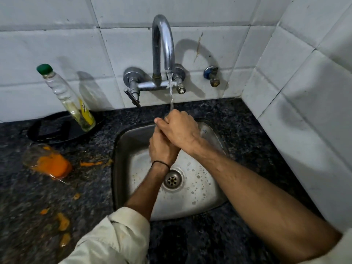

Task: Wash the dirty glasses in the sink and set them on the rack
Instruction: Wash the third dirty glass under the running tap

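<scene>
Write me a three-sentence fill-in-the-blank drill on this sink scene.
1. The bottle leaning on the wall has a ____ cap.
2. The glass on the counter lies on its ____, orange residue inside.
3. Under water from the tap, the right hand lies over the left hand, above the ____.
Missing words: green; side; sink.

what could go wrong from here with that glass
1. The glass lies on its side on the counter, orange liquid inside; a nudge could roll it and spill more.
2. Orange spill lies near the left sleeve, which may smear it.
3. The left hand and right hand are under running water; wet, they may slip on the glass.
</scene>
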`<state>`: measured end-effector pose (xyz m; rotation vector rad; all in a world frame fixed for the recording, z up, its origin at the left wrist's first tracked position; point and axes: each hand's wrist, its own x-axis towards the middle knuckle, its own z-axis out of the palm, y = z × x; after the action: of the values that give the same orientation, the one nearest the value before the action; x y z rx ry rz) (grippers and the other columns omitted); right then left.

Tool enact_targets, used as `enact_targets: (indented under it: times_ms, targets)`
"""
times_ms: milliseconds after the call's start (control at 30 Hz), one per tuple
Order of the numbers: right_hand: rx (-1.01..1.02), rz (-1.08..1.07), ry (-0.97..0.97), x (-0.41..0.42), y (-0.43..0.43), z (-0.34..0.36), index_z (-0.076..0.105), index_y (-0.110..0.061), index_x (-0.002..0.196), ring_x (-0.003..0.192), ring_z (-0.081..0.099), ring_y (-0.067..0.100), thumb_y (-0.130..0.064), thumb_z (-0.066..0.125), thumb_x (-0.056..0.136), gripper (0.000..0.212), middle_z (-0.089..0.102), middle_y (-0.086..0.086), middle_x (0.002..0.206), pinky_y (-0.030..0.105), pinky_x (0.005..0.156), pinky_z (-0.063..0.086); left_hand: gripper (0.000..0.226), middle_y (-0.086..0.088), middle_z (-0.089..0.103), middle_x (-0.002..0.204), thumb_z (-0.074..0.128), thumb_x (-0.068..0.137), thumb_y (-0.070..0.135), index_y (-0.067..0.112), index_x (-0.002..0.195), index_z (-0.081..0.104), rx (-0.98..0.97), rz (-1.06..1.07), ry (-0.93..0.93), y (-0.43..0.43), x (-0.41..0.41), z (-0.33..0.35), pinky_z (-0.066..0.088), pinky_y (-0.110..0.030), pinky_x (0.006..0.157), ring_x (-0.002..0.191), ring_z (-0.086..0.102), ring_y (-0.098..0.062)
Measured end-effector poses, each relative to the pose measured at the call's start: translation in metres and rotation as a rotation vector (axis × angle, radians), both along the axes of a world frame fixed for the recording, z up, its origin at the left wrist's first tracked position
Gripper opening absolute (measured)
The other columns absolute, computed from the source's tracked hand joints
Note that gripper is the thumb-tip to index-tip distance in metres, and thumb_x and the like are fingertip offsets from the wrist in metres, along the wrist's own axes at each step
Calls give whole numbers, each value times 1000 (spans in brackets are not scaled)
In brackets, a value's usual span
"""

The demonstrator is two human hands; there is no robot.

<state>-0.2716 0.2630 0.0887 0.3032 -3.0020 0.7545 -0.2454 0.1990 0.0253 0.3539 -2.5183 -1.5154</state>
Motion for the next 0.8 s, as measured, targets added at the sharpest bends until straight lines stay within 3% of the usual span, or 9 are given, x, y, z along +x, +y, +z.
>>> enact_targets:
  times_ms: [100,200,267,333,400,533,600,667,800]
  targets:
    - [161,200,43,-1,7,12,52,-19,60,64,51,21,-42,56,93,41,50,-2,62,33,66,45,38,-10,72,96,77,78,22,8,109,61,414,-215,-103,-13,1,-7,60,-38,80,93,70,-22]
    - [64,413,-105,-5,18,25,61,-21,53,48,54,10,-44,62,89,42,54,-4,49,30,54,45,46,-24,67,104,73,75,4,-8,116,57,809,-538,-89,-33,8,-6,57,-41,84,100,68,-34]
    - [-31,308,-117,-4,16,20,61,-18,53,47,53,10,-42,61,90,44,56,-4,50,29,54,44,36,-20,69,96,74,74,7,-4,106,61,638,-422,-69,-29,6,-1,56,-39,78,90,70,-28]
    - [-10,94,-71,-1,5,10,56,-16,58,59,53,21,-43,55,93,44,57,0,61,33,62,43,25,-6,70,84,74,78,21,9,96,61,204,-171,-47,-13,2,4,53,-36,71,82,69,-21]
    - [63,-21,-47,1,-5,1,53,-18,67,68,50,25,-46,51,97,41,55,2,72,33,66,39,25,3,65,86,69,85,25,14,104,58,-35,17,-5,-1,6,8,47,-31,70,87,65,-21]
    - [103,210,-76,-4,12,14,58,-17,59,63,58,18,-42,55,95,44,54,-6,57,27,63,37,31,-4,72,94,81,75,8,10,102,65,441,-321,-103,-24,3,-2,57,-24,78,92,69,-20]
    - [-7,346,-213,-5,22,23,61,-22,52,50,59,3,-42,59,95,47,58,-9,47,15,55,40,31,-17,72,97,78,75,3,2,104,67,626,-533,-145,-38,2,-4,57,-40,87,95,69,-31]
    - [-111,282,-233,-3,22,18,68,-20,58,52,62,1,-41,60,95,44,65,-9,53,13,58,48,27,-13,71,87,76,75,1,2,100,67,571,-514,-140,-37,0,-3,57,-44,79,83,70,-26]
    - [-267,-16,-399,0,2,2,72,-9,94,89,68,24,-28,54,95,26,72,9,95,38,83,55,41,14,65,85,83,69,20,16,106,64,70,-200,62,-20,-7,-11,54,-26,73,77,61,0]
